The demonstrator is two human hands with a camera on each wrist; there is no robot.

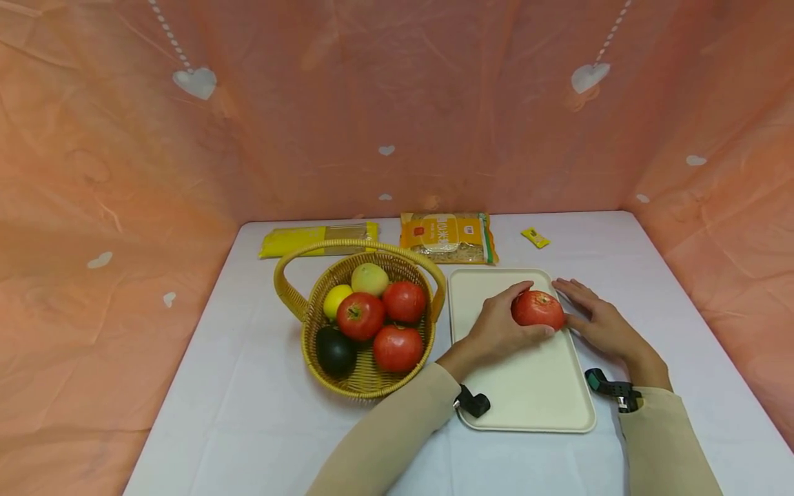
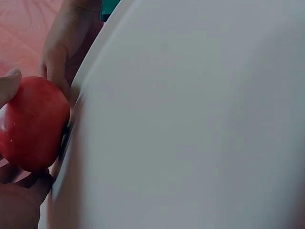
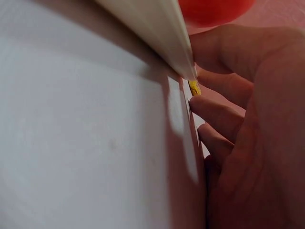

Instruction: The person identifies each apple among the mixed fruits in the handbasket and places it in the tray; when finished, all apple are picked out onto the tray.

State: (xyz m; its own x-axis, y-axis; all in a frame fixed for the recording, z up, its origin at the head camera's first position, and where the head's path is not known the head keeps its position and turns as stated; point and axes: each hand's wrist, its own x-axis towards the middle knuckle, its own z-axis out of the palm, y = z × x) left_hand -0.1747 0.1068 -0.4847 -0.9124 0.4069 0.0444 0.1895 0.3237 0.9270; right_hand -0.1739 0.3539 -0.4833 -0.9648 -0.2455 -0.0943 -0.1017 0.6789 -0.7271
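My left hand (image 1: 504, 326) grips a red apple (image 1: 538, 309) over the upper right part of a cream tray (image 1: 524, 393), thumb on the near side and fingers round the far side. In the left wrist view the apple (image 2: 35, 126) sits between thumb and fingers, close over the tray's surface. My right hand (image 1: 608, 329) lies along the tray's right rim, its fingers extended and the thumb right at the apple's side. In the right wrist view the right hand's fingertips are beside the tray's edge (image 3: 162, 33), and part of the apple shows above.
Left of the tray stands a wicker basket (image 1: 362, 389) with a tall handle, holding three red apples, a yellow fruit, a pale green fruit and a dark oval one. Behind lie a yellow pack (image 1: 291, 241), an orange food bag (image 1: 443, 238) and a small yellow packet (image 1: 535, 238).
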